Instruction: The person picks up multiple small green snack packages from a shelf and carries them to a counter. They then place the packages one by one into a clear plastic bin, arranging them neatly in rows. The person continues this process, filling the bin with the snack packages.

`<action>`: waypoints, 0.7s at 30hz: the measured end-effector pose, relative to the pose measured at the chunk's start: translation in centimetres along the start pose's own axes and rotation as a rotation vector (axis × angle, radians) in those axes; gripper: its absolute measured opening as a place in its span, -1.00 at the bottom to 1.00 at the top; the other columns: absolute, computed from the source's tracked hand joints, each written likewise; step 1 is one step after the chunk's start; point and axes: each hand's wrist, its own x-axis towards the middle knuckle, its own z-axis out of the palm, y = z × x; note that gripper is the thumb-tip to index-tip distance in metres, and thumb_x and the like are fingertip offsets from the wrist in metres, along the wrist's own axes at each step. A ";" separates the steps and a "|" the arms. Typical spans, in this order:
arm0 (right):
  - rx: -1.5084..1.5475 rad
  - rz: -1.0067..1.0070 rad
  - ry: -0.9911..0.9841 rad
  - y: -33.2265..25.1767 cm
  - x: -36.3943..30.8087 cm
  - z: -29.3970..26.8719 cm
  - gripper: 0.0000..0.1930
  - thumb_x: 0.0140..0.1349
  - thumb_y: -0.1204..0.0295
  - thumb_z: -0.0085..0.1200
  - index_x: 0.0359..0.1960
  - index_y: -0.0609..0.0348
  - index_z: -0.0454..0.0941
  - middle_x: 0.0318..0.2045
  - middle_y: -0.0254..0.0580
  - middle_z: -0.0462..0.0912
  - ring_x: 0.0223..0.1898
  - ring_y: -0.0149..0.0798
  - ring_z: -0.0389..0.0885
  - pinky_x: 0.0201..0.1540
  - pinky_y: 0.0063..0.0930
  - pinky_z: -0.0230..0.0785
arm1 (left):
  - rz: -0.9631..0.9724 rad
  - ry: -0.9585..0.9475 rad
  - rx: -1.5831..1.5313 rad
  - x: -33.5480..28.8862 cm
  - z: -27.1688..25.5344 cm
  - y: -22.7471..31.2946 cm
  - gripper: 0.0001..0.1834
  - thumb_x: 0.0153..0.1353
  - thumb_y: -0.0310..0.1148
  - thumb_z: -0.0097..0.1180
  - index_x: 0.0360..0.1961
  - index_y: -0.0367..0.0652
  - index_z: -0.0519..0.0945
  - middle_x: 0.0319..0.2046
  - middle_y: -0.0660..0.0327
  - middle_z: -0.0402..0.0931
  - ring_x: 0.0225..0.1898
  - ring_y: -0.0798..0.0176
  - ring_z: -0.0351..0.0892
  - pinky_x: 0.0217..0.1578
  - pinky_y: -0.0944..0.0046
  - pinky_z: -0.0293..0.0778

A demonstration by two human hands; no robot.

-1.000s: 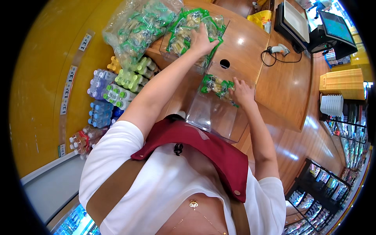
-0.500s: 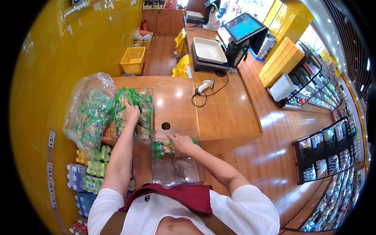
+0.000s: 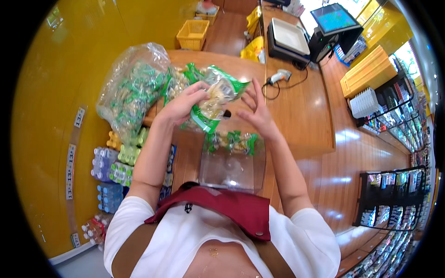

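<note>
A clear packet with green ends (image 3: 217, 96), holding pale pieces, is gripped at its left side by my left hand (image 3: 185, 103), held up above the counter. Beside its right end is my right hand (image 3: 259, 115), fingers spread and nothing in them. Below, a clear plastic box (image 3: 232, 172) has similar green-ended packets (image 3: 235, 142) lying along its far side. More such packets (image 3: 178, 82) are heaped behind my left hand, partly covered by it. Left of that heap, a large clear plastic bag (image 3: 132, 92) is filled with the same kind of packets.
A barcode scanner (image 3: 279, 75) with a cable lies on the wooden counter (image 3: 296, 116). Behind it stand a scale with a white tray (image 3: 289, 36) and a screen (image 3: 334, 19). Packs of bottles (image 3: 110, 197) are stacked at the left, near the yellow wall (image 3: 83, 60).
My left hand has lifted a packet from the heap. My right hand has left the packets in the clear box and risen beside the lifted packet. The whole view has shifted.
</note>
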 end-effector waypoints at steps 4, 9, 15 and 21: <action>0.246 0.069 -0.040 0.5 0.5 -1.7 -0.07 -0.03 0.40 0.32 0.31 0.16 -0.07 0.07 -0.07 0.37 0.11 -0.24 0.35 0.14 -0.35 0.21 | -0.107 -0.221 -0.246 -0.6 2.4 -0.6 -0.62 0.16 -0.42 -0.11 0.02 -0.27 0.29 -0.15 -0.09 0.49 -0.16 0.11 0.57 -0.11 0.15 0.53; 0.056 0.282 -0.274 0.4 -2.2 -4.2 -0.53 -0.02 0.45 0.30 -0.03 0.31 0.48 -0.19 -0.29 0.59 -0.18 -0.43 0.52 -0.10 -0.50 0.38 | -0.248 -0.302 -0.311 0.5 1.1 -3.4 -0.62 0.14 -0.43 -0.10 0.00 -0.31 0.28 -0.15 -0.11 0.48 -0.15 0.06 0.57 -0.08 0.12 0.51; -0.512 0.349 -0.487 0.1 -2.4 -6.2 -0.76 0.03 0.53 0.14 -0.21 0.28 0.58 -0.33 -0.24 0.65 -0.28 -0.42 0.58 -0.20 -0.52 0.42 | -0.405 -0.471 0.130 2.5 1.5 -6.9 -0.59 0.13 -0.48 0.05 0.01 -0.21 0.27 -0.29 0.20 0.47 -0.26 0.28 0.52 -0.24 0.35 0.48; -1.139 0.311 -0.707 8.2 -1.5 -7.3 -0.81 -0.06 0.46 0.13 -0.34 0.08 0.63 -0.38 -0.05 0.63 -0.33 -0.06 0.61 -0.23 -0.28 0.45 | -0.323 -0.644 1.259 4.3 2.3 -12.4 -0.40 0.01 -0.41 0.15 0.10 -0.23 0.23 -0.30 0.02 0.52 -0.26 0.10 0.53 -0.25 0.19 0.42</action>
